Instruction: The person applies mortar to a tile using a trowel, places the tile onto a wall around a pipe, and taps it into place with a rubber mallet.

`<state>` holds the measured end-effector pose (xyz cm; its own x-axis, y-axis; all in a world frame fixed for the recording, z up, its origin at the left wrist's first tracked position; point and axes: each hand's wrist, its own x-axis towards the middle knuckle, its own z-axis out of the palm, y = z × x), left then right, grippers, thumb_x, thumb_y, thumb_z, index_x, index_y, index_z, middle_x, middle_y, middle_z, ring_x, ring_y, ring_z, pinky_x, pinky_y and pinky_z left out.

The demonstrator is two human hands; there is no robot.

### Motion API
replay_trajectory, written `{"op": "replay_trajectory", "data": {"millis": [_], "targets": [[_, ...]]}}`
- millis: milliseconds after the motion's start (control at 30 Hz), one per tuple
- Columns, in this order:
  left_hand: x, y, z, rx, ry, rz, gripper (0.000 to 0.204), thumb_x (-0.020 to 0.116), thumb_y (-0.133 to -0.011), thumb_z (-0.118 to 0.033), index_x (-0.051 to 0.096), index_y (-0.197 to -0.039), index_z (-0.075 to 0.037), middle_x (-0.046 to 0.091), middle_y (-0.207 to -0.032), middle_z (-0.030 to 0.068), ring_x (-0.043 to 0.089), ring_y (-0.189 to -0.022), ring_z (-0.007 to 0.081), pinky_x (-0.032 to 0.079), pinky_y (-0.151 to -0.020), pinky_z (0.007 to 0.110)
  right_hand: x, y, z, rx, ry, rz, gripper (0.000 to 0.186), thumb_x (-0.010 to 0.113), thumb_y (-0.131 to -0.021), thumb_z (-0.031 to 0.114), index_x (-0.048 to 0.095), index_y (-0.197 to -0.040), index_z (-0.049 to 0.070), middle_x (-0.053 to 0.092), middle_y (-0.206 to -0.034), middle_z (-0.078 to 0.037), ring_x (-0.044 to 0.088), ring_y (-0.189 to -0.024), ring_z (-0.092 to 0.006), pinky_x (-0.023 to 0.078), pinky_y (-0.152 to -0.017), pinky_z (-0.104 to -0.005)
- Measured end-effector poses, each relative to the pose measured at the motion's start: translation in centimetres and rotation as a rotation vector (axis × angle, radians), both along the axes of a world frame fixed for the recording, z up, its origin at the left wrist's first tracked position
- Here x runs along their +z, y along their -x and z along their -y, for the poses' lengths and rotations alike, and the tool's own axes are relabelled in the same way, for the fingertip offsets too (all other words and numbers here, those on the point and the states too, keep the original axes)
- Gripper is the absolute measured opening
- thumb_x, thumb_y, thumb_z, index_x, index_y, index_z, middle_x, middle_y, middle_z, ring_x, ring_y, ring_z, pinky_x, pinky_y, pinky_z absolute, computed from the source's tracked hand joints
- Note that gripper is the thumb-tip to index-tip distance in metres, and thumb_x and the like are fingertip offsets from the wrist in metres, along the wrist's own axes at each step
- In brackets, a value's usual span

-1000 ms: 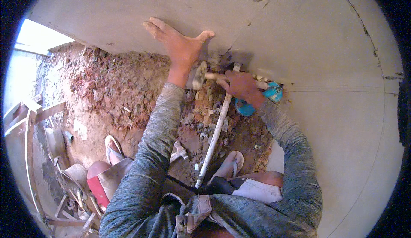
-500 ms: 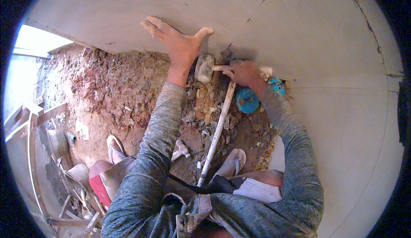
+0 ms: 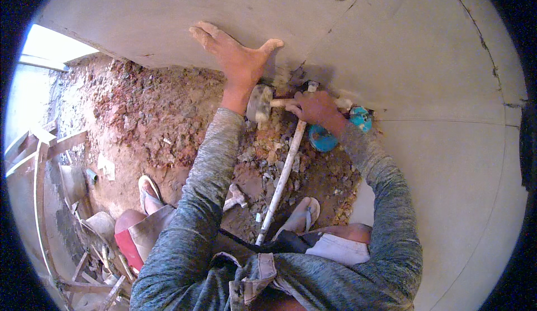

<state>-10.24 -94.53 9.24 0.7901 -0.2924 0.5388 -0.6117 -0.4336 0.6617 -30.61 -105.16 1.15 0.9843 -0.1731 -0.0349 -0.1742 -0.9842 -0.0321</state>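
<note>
My left hand [image 3: 238, 58] lies spread on the smooth grey wall panel [image 3: 358, 48], just above its lower edge. In my right hand [image 3: 319, 109] is the pale wooden handle of a mallet [image 3: 259, 104], whose dusty grey-white head sits beside my left wrist. Below the mallet, a long whitish pole [image 3: 282, 179] slants from my right fingers down between my legs; whether those fingers touch it I cannot tell. A blue round object [image 3: 323, 139] is partly covered by my right wrist, and a smaller turquoise one [image 3: 361, 119] lies at the panel's foot.
Rough reddish soil and rubble [image 3: 151, 109] spread beneath the panel. Between my sandalled feet lies a dusty, branched pale object [image 3: 237, 196]. Wooden frame pieces [image 3: 42, 188] and scraps crowd the lower left. Another grey panel [image 3: 447, 199] stands at the right.
The mallet and my right hand have moved lower and slightly left, away from the panel's lower edge. My left hand remains spread against the panel.
</note>
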Motion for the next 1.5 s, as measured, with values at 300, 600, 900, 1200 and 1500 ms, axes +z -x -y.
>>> {"op": "replay_trajectory", "data": {"millis": [300, 600, 900, 1200, 1500], "targets": [[-0.6, -0.4, 0.1, 0.021, -0.025, 0.044, 0.153, 0.086, -0.047, -0.062, -0.004, -0.144, 0.015, -0.009, -0.147, 0.0426, -0.008, -0.14, 0.0524, 0.006, -0.115, 0.057, 1.3, 0.1, 0.2, 0.087, -0.027, -0.025, 0.025, 0.046, -0.093, 0.048, 0.059, -0.112, 0.038, 0.065, -0.073, -0.011, 0.065, -0.064, -0.031, 0.052, -0.052, -0.0462], [-0.4, -0.1, 0.1, 0.021, -0.039, 0.017, 0.154, 0.086, -0.048, -0.062, -0.008, -0.144, 0.014, -0.01, -0.147, 0.0426, -0.007, -0.14, 0.0536, 0.008, -0.115, 0.058, 1.9, 0.2, 0.2, 0.03, -0.047, -0.063, 0.032, 0.042, -0.097, 0.046, 0.063, -0.12, 0.042, 0.064, -0.073, -0.011, 0.064, -0.063, -0.0317, 0.052, -0.051, -0.0444], [-0.4, -0.3, 0.2, 0.042, -0.048, 0.012, 0.155, 0.085, -0.047, -0.065, -0.007, -0.144, 0.014, -0.01, -0.147, 0.0424, -0.006, -0.14, 0.054, 0.009, -0.114, 0.059, 0.3, 0.1, 1.1, 0.013, -0.039, -0.098, 0.028, 0.048, -0.094, 0.046, 0.066, -0.108, 0.031, 0.064, -0.072, -0.011, 0.064, -0.061, -0.0336, 0.052, -0.053, -0.0478], [-0.5, -0.3, 0.1, 0.025, -0.027, 0.015, 0.155, 0.084, -0.047, -0.066, -0.007, -0.144, 0.014, -0.009, -0.147, 0.0425, -0.006, -0.14, 0.0539, 0.009, -0.114, 0.06, 2.3, 0.3, 0.3, -0.107, -0.095, -0.158, 0.047, 0.053, -0.089, 0.053, 0.067, -0.087, 0.008, 0.069, -0.087, -0.015, 0.067, -0.073, -0.0354, 0.053, -0.067, -0.0486], [-0.2, -0.1, 0.0, 0.03, -0.036, 0.011, 0.154, 0.087, -0.048, -0.062, -0.008, -0.143, 0.015, -0.009, -0.147, 0.0431, -0.005, -0.14, 0.0533, 0.009, -0.115, 0.058, 0.4, 0.4, 1.4, -0.075, -0.156, -0.12, 0.049, 0.051, -0.089, 0.055, 0.067, -0.095, 0.009, 0.069, -0.084, -0.015, 0.067, -0.078, -0.0357, 0.053, -0.066, -0.0492]]}}
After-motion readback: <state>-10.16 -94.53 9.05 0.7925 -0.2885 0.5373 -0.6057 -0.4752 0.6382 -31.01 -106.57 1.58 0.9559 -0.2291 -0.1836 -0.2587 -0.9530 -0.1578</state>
